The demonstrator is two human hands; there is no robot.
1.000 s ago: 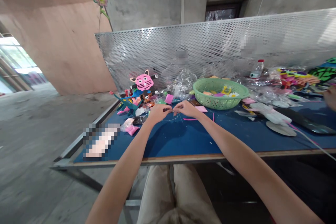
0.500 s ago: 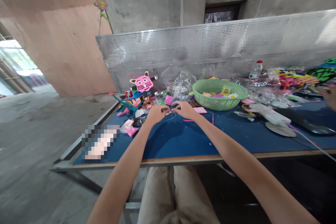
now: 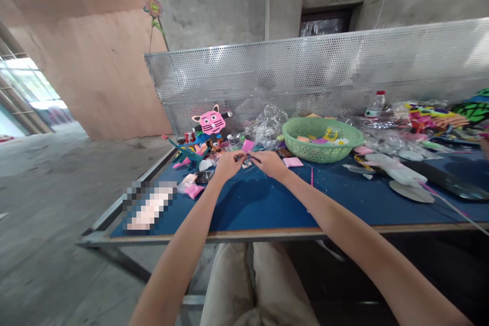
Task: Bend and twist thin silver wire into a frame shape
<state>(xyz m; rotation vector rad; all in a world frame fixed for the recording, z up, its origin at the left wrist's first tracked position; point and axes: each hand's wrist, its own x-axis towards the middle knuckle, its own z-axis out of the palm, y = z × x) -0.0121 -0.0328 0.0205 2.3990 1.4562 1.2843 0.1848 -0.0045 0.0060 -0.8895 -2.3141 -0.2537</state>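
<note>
My left hand (image 3: pixel 229 164) and my right hand (image 3: pixel 269 163) meet above the blue tabletop (image 3: pixel 244 209), fingertips almost touching. Both are closed in a pinch around something small and dark that I cannot make out. A thin, pale wire or thread seems to hang beneath the fingers. Just behind them lies a pink packet (image 3: pixel 248 145). Another pink packet (image 3: pixel 293 162) rests right of my right hand, with a thin pink strip (image 3: pixel 311 177) beyond it. Left of my left hand are a dark packet (image 3: pixel 204 177) and a bright pink packet (image 3: pixel 193 191).
A green plastic basket (image 3: pixel 323 155) holds colourful pieces. A pink cat-face figure (image 3: pixel 212 123) stands at the back left near a teal figure (image 3: pixel 188 157). Crumpled clear plastic (image 3: pixel 269 125), a bottle (image 3: pixel 376 104) and a white glue gun (image 3: pixel 397 169) lie about. A perforated metal panel (image 3: pixel 229 76) borders the back.
My right fingers have flattened and turned downward beside the left ones. The pink strip under my right hand no longer shows. The view has shifted slightly; another person's hand at far right has mostly left it.
</note>
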